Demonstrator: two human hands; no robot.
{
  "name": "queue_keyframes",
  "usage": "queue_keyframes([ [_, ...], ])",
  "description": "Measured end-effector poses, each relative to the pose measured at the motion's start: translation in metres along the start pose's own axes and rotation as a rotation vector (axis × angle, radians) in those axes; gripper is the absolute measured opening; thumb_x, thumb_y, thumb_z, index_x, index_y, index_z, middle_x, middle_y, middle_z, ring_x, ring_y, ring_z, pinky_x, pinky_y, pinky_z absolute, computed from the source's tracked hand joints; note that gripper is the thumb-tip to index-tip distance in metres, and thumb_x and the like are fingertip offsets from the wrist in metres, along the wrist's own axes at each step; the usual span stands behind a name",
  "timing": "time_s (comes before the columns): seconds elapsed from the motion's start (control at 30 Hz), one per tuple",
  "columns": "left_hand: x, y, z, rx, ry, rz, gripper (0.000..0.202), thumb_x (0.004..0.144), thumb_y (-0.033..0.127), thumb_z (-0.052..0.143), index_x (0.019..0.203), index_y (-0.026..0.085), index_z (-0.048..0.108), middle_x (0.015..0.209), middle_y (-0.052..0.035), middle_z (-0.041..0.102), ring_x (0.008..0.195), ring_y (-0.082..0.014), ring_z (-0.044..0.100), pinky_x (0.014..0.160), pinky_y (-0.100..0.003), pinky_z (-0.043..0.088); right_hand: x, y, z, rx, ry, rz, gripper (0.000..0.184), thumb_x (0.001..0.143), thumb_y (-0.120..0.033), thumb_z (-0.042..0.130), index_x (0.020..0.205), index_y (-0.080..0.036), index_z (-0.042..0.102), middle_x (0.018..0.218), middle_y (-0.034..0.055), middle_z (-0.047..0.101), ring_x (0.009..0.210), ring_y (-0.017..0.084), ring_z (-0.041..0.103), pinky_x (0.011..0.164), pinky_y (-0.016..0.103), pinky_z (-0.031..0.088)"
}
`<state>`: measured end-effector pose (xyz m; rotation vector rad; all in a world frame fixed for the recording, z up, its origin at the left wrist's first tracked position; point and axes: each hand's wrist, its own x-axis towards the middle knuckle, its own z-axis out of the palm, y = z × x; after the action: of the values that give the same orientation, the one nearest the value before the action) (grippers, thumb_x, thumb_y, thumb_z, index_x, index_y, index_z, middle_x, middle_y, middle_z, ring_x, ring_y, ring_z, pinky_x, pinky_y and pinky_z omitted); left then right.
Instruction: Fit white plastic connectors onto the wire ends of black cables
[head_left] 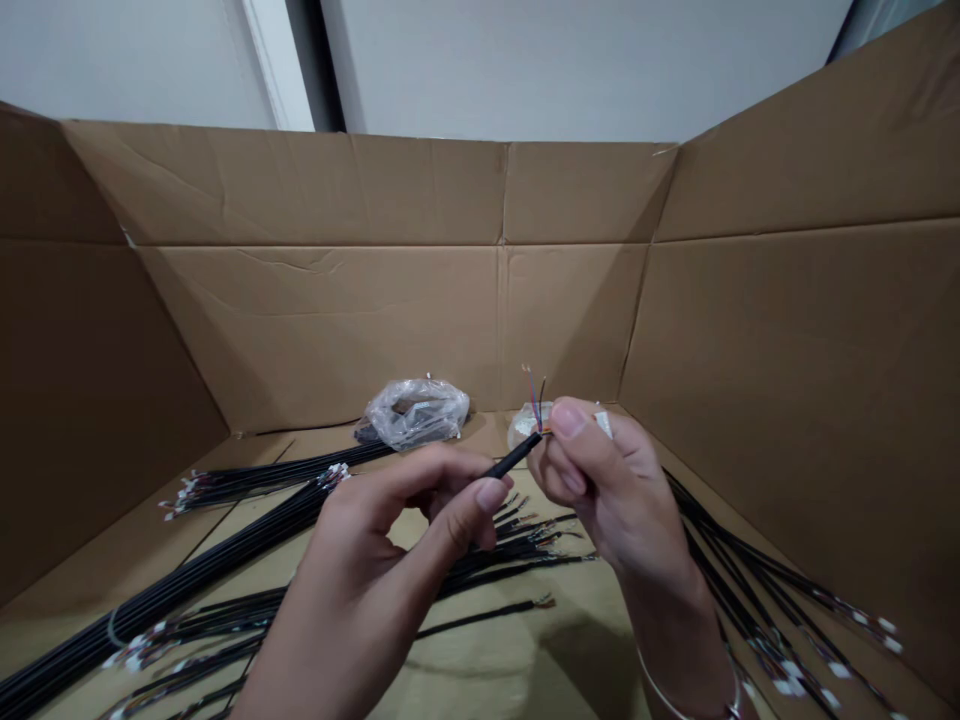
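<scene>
My left hand [420, 530] pinches a black cable [516, 456] just behind its end, between thumb and fingers. Thin coloured wires [537, 405] fan out of that end, some standing up and others running toward my right hand [592, 460]. The right thumb and forefinger are closed on an orange wire beside the cable's tip. A small white piece [604, 424] shows behind the right fingers; whether it joins that wire I cannot tell. Below the hands lie several black cables [517, 560] with bared wire ends, partly hidden by my left hand.
Cardboard walls [337, 300] rise at the back and both sides. A tied cable bundle [195, 580] lies at left, and cables with white connectors [780, 600] at right. A clear plastic bag [420, 412] sits at the back, with another plastic bag [519, 425] behind my right hand.
</scene>
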<state>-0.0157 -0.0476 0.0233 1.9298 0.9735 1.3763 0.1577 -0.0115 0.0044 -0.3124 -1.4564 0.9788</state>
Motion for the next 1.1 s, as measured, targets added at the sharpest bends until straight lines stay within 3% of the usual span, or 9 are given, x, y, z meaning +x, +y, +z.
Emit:
queue_keyframes([
  [0.2,0.000,0.001,0.004,0.068,0.054,-0.022,0.028,0.093,0.045,0.070,0.074,0.024,0.076,0.061,0.0002,0.067,0.060,-0.0162,0.063,0.055,-0.024,0.051,-0.004,0.002,-0.001,0.008,-0.113,0.045,0.049,0.109,-0.042,0.057,0.066,-0.022,0.047,0.061,-0.0064,0.036,0.054,0.011,0.030,0.051,0.027,0.028],
  [0.43,0.002,-0.003,0.012,0.160,0.121,0.007,0.033,0.089,0.056,0.073,0.084,0.025,0.079,0.060,-0.0016,0.066,0.068,-0.0216,0.068,0.059,-0.028,0.056,-0.003,0.001,-0.001,-0.019,-0.093,0.084,0.052,0.107,-0.049,0.058,0.065,-0.023,0.046,0.059,-0.0064,0.037,0.053,0.011,0.030,0.050,0.028,0.028],
  [0.57,0.002,-0.002,0.009,0.145,0.124,0.005,0.029,0.089,0.053,0.074,0.086,0.025,0.080,0.062,-0.0018,0.069,0.067,-0.0209,0.068,0.059,-0.028,0.057,-0.002,-0.001,0.003,-0.055,-0.098,0.085,0.053,0.107,-0.049,0.058,0.062,-0.022,0.046,0.058,-0.0069,0.036,0.052,0.011,0.029,0.052,0.028,0.031],
  [0.8,0.001,-0.003,0.002,-0.006,-0.012,0.026,0.017,0.096,0.033,0.069,0.088,0.031,0.084,0.069,0.0037,0.073,0.062,-0.0112,0.065,0.058,-0.017,0.052,-0.002,-0.002,0.003,-0.049,-0.107,0.079,0.054,0.108,-0.047,0.058,0.061,-0.022,0.046,0.057,-0.0072,0.036,0.051,0.010,0.029,0.052,0.028,0.031],
  [1.1,0.000,-0.005,0.002,-0.038,-0.042,0.045,0.017,0.097,0.032,0.069,0.092,0.034,0.085,0.070,0.0045,0.073,0.063,-0.0092,0.065,0.057,-0.012,0.051,-0.003,-0.001,0.001,-0.010,-0.120,0.074,0.055,0.109,-0.044,0.058,0.061,-0.022,0.046,0.058,-0.0071,0.036,0.052,0.010,0.030,0.051,0.029,0.028],
])
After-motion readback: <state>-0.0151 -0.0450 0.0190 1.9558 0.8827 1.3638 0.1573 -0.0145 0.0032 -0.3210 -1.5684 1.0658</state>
